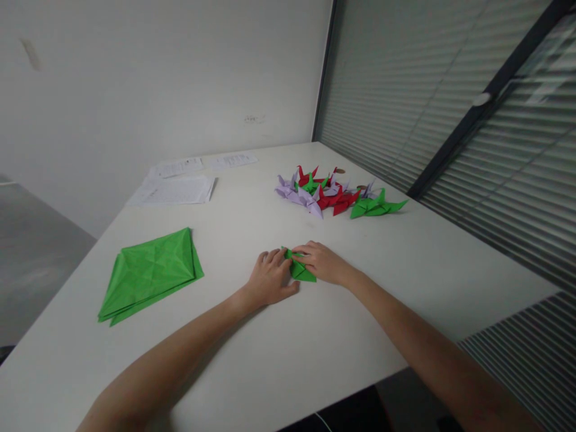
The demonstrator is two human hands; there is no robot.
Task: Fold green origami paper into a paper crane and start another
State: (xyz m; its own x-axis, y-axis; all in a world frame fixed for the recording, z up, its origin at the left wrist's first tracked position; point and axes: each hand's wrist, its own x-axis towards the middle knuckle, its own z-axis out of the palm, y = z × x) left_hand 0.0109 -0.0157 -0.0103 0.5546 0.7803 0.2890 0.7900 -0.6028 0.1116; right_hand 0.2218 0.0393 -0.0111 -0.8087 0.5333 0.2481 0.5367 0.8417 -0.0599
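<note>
White table [243, 366], far edge against the wall, right edge along the slatted blinds.

Stack of green sheets [153, 270] by the left edge: creased, corners out of line, one layer peeking from under another. Beside the left forearm, so probably in easy reach yet out of the way of the hands.

Printed papers [180, 189] toward the far left corner, overlapping, a couple running along the far edge. Likely pushed back to leave working room.

Cluster of folded paper shapes [338, 200] toward the right edge, beyond the right hand: lilac, red and green, pointed tips, crowded and overlapping. Seems grouped there to keep the points from being knocked. Green one at its right end, tip toward the blinds.

Left hand [270, 277]: palm down, fingers bent onto the left side of the small green folded paper [302, 274], thumb spread apart near its lower edge. Reads as an anchor against sliding.

Right hand [324, 263]: fingertips on the upper part of the paper, from the right. Whether thumb and fingers meet, cannot tell; thumb hidden. Looks like pressure on a fold.

The small paper lies flat between both hands, inward from the near edge; the hard top probably backs the creases.
</note>
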